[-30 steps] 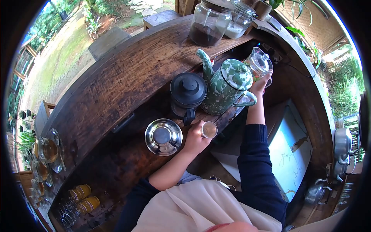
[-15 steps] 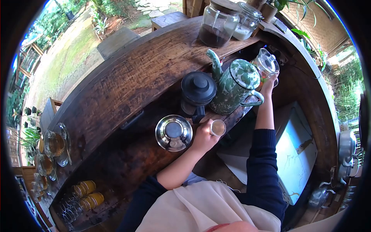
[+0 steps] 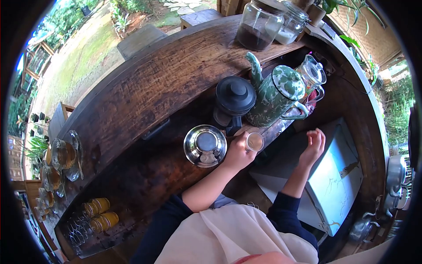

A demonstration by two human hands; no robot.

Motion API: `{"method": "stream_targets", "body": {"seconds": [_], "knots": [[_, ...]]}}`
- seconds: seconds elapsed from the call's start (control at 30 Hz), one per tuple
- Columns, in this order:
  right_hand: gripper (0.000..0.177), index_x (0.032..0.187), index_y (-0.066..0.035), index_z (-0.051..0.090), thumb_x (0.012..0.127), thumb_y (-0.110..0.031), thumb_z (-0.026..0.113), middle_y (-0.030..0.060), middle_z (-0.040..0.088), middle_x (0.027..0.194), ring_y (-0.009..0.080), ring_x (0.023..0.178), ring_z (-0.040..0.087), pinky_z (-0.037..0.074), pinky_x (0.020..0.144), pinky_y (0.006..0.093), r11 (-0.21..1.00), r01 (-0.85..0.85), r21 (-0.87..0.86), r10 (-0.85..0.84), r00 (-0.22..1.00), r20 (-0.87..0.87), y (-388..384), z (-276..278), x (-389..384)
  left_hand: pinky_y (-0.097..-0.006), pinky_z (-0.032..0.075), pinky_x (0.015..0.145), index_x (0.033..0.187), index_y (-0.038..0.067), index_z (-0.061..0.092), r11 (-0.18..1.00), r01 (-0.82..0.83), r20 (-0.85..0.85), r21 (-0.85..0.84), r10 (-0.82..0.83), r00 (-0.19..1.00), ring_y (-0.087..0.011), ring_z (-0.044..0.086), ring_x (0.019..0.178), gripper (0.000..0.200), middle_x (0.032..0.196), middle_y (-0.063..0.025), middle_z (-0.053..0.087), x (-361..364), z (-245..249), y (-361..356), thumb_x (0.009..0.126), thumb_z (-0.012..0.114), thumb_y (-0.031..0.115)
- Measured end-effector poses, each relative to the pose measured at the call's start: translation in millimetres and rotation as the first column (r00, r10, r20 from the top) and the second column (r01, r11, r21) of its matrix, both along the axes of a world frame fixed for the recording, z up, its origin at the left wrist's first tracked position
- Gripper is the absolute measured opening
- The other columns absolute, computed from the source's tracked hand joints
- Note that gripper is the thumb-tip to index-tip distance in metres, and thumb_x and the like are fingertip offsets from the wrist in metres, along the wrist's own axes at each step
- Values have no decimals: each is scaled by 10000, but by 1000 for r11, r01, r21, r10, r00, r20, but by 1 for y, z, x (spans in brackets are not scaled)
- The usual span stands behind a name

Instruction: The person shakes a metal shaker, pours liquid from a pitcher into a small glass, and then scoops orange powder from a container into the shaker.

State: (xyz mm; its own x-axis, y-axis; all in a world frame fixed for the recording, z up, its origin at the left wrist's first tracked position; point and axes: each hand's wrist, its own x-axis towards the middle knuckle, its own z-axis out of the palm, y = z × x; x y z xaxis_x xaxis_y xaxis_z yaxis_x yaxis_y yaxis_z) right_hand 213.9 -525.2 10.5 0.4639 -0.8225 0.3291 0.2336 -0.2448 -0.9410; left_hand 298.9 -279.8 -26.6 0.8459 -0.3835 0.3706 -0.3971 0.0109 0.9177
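The left hand [image 3: 237, 155] is wrapped around one small glass [image 3: 255, 141], fingers closed on its side, at the near edge of the wooden counter [image 3: 145, 88]. The right hand [image 3: 313, 144] hangs free to the right of that grip, with its fingers loosely spread and nothing in them. To hold the glass well, I judge the grasp should sit low on the wall and level, since the glass is right at the counter's lip. What is inside it is hard to make out from this view. Just left of the grip lies one steel bowl [image 3: 205, 145]. Just beyond the grip stands one black lidded pot [image 3: 234, 97], with one green enamel kettle [image 3: 278, 94] and one lidded glass jug [image 3: 313, 74] further right. Two large jars [image 3: 260, 24] stand far beyond on the ledge.
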Motion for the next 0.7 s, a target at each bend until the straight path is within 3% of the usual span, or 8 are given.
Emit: {"method": "stream_targets", "body": {"seconds": [0.07, 0.13, 0.2, 0.27, 0.4, 0.43, 0.57, 0.7], "knots": [[269, 1116, -3, 557, 924, -190, 528, 73, 603, 911, 196, 979, 612, 431, 871, 323, 966, -131, -223, 116, 990, -79, 41, -4, -11, -395, 528, 660, 982, -36, 573, 1000, 8, -27, 6, -8, 1000, -389, 643, 769, 292, 812, -206, 636, -1, 6, 2, 768, 688, 126], [410, 1198, 16, 515, 857, -181, 633, 122, 598, 1073, 234, 1050, 595, 433, 929, 349, 895, -374, -245, 342, 926, -162, 94, 2, -6, -399, 528, 675, 990, -30, 575, 1000, 24, -50, 7, -23, 998, -384, 645, 787, 291, 841, -202, 639, 0, 10, 2, 767, 684, 121], [634, 1298, 29, 436, 780, -190, 729, 181, 534, 1265, 280, 1165, 544, 391, 1011, 377, 736, -589, -334, 519, 808, -279, 122, 11, 5, -401, 524, 695, 993, -13, 580, 999, 6, 35, -50, -5, 999, -369, 645, 805, 285, 883, -190, 637, 1, 10, 1, 757, 680, 113], [759, 1356, 26, 377, 745, -197, 768, 210, 464, 1368, 310, 1258, 471, 359, 1040, 400, 672, -685, -282, 636, 729, -253, 138, 12, 16, -378, 525, 673, 951, -1, 592, 999, -1, 88, -43, 4, 996, -340, 654, 787, 232, 857, -166, 637, 1, 5, 0, 747, 668, 78], [731, 1350, 31, 374, 743, -103, 760, 208, 547, 1280, 292, 1196, 537, 409, 993, 371, 714, -674, -189, 601, 728, -329, 154, 5, 23, -358, 525, 652, 896, 25, 610, 1000, 2, 104, -23, 1, 995, -314, 658, 787, 181, 866, -137, 631, 1, 3, 2, 731, 667, 73], [640, 1298, 42, 420, 756, -69, 742, 203, 595, 1207, 282, 1151, 572, 429, 969, 354, 750, -634, -190, 554, 758, -343, 158, 3, 23, -359, 524, 653, 876, 33, 612, 998, -1, 108, -57, 7, 994, -315, 657, 780, 173, 846, -129, 627, -1, 6, 3, 726, 678, 89], [488, 1198, 46, 489, 781, -60, 720, 193, 609, 1186, 278, 1139, 576, 428, 969, 350, 763, -622, -178, 562, 773, -295, 162, 1, 25, -367, 519, 649, 866, 38, 609, 999, 1, 167, -49, 7, 986, -318, 650, 767, 193, 842, -135, 622, 1, 8, 4, 707, 700, 97], [482, 1191, 48, 490, 794, -87, 727, 185, 611, 1181, 262, 1126, 578, 431, 960, 342, 780, -608, -152, 554, 782, -286, 164, -1, 25, -371, 513, 654, 862, 37, 604, 999, -30, 134, -34, 34, 990, -316, 640, 762, 202, 853, -141, 615, -1, 2, 2, 708, 706, 120]]}}
